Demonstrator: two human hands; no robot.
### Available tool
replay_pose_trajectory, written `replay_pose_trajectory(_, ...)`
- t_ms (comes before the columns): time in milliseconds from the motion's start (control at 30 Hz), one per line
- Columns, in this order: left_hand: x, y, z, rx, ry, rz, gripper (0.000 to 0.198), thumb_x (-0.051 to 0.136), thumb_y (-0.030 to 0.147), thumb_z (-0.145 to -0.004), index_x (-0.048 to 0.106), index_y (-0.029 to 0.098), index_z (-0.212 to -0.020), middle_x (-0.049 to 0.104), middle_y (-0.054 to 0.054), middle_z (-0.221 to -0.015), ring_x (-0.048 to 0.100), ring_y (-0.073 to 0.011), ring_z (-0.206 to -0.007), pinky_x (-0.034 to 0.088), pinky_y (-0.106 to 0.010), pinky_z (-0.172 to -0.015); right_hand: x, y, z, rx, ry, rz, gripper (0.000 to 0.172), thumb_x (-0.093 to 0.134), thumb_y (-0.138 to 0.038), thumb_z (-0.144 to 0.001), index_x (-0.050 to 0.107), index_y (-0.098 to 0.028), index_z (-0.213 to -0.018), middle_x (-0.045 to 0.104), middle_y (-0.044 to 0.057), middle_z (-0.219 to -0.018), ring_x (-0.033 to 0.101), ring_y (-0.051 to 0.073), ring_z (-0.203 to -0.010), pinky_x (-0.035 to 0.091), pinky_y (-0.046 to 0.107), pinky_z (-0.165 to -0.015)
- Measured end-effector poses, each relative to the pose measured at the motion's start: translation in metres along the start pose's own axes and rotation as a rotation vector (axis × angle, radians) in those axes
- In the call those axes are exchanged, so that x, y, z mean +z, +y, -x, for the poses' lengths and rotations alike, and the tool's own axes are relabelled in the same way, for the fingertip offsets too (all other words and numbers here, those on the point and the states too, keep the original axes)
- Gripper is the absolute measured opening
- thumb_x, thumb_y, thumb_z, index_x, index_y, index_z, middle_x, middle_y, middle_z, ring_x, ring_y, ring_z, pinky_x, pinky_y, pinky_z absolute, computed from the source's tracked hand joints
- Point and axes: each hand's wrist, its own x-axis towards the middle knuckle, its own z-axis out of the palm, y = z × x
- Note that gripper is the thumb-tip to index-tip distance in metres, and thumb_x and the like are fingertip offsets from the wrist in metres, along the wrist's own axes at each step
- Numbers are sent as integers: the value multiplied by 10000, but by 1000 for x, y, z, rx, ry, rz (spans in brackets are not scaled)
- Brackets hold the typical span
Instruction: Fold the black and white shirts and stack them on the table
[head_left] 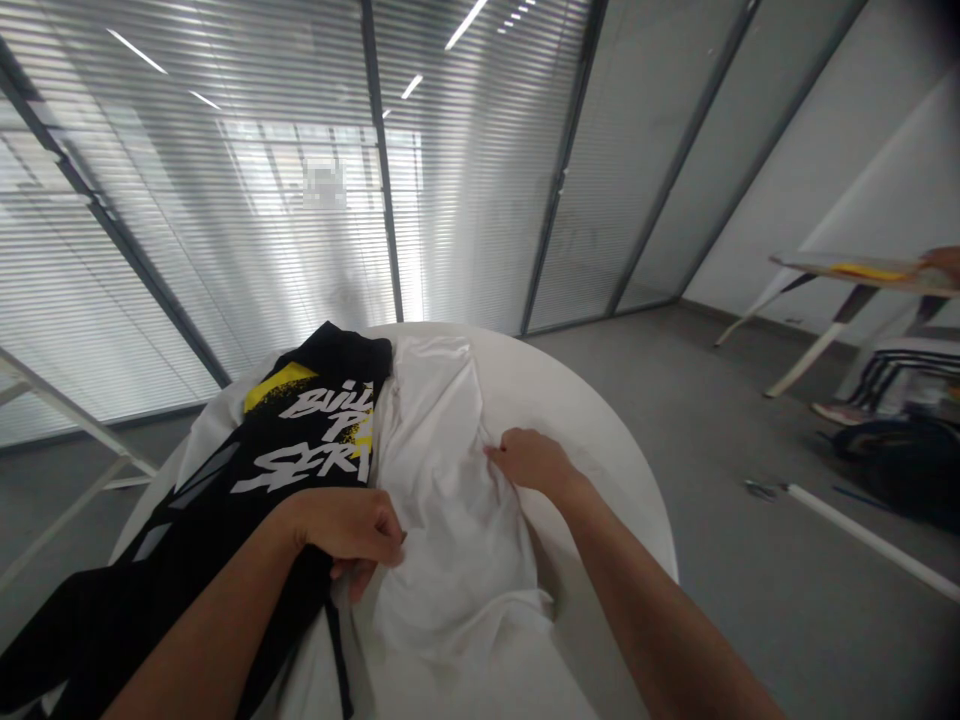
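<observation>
- Fingers of the left hand (358,530): curled in, thumb and forefinger pinching the white cloth (435,460) close to its left side
- Fingers of the right hand (534,462): bent and closed on the right edge of the same cloth, farther from the wearer than the left hand
- White cloth: lying wrinkled between the hands, on the round white desk (607,440)
- Black shirt (214,510): directly left of the cloth and touching it, partly under the left forearm, with white lettering and yellow patches; whether the two are joined cannot be told
- Beyond the desk: a glass wall with blinds (480,190)
- Far right: another person's hand (942,262) at a second desk (817,265), near a yellow item (870,272)
</observation>
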Motion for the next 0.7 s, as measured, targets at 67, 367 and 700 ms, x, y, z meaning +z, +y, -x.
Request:
replay_pose_trajectory(67,0,0,-1,-39,4,-55,242,495,272,-762,483,197,-533,572,26,-452,407,-82,-344,287,-194,-365,1,1,0,-87,-81,6,522,407,-526,-900,729,-118,-947,714,206,-1009,680,290,-945,480,329,-729)
replay_pose_trajectory(367,18,18,-8,-110,-149,-261,308,526,265,-703,476,208,-405,493,9,-372,366,-105,-354,290,-232,-383,-18,7,13,-388,-521,-95,518,479,-451,-868,589,-150,-462,586,65,-469,522,139,-451,411,259,-555)
replay_pose_trajectory(700,-6,-6,-24,8,654,-230,550,308,479,-928,698,173,-690,512,-7,-514,497,-130,-527,370,-254,-568,-3,7,-4,-57,3,-99,463,390,-522,-935,680,-162,-909,717,148,-968,673,263,-900,463,326,-726)
